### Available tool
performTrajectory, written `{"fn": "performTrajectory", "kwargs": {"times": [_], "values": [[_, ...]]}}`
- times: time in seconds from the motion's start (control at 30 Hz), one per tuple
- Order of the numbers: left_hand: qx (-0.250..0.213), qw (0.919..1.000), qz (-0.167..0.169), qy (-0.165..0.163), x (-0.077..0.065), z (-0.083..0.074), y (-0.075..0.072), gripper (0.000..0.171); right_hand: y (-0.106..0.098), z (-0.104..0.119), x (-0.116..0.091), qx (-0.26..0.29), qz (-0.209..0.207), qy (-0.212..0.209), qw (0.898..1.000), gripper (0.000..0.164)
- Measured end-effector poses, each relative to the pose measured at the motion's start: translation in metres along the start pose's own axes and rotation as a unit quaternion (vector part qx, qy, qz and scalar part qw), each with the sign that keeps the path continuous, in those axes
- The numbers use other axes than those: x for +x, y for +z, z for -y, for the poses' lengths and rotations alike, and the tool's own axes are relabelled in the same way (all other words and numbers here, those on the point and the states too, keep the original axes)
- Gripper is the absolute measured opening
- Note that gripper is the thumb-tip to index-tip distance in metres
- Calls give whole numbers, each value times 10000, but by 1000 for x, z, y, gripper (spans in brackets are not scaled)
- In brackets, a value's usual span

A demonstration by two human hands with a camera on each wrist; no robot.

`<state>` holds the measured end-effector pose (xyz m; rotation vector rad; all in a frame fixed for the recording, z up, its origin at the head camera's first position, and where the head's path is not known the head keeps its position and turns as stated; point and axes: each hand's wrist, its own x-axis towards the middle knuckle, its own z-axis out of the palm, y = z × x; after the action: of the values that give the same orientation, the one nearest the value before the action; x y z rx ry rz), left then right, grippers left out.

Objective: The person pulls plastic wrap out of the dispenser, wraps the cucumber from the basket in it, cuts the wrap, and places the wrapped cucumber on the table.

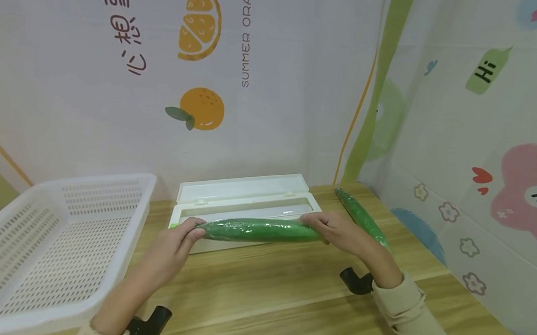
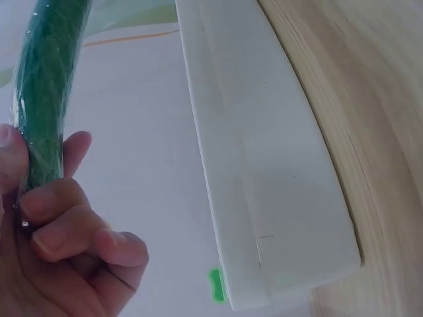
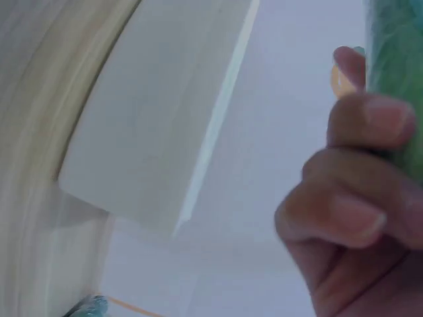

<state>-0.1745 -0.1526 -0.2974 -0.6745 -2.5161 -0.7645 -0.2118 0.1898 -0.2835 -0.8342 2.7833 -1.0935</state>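
Observation:
Both hands hold a plastic-wrapped cucumber level in front of the white box. Its left end is pinched between the thumb and fingers of my left hand, and the clear film shows wrinkled there in the left wrist view. Around the right end curl the fingers of my right hand. Behind the cucumber stands the long white film dispenser box, its lid raised and a pale roll partly visible inside. A small green tab sticks out at the box's left end.
A second wrapped cucumber lies to the right, beyond my right forearm. At the left stands a white plastic basket. Two black curved pieces show beside the forearms. A printed cloth hangs behind the wooden table.

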Motion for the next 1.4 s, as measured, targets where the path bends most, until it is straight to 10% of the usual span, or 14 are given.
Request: {"fn": "performTrajectory", "kwargs": {"times": [0.3,0.77,0.97,1.4], "values": [[203,9940,713,-804,-2,-4,-5,33,-1,18,-6,-363,270,-428,9981,49],[-48,9991,-299,280,-1,-9,-5,33,-8,12,-7,724,1429,-757,9842,26],[182,9971,-689,285,-1,-9,-4,33,-11,16,-13,323,1096,-16,9935,34],[517,9877,-1395,475,3,-8,5,45,-14,21,-19,-1563,-83,-838,9841,43]]}}
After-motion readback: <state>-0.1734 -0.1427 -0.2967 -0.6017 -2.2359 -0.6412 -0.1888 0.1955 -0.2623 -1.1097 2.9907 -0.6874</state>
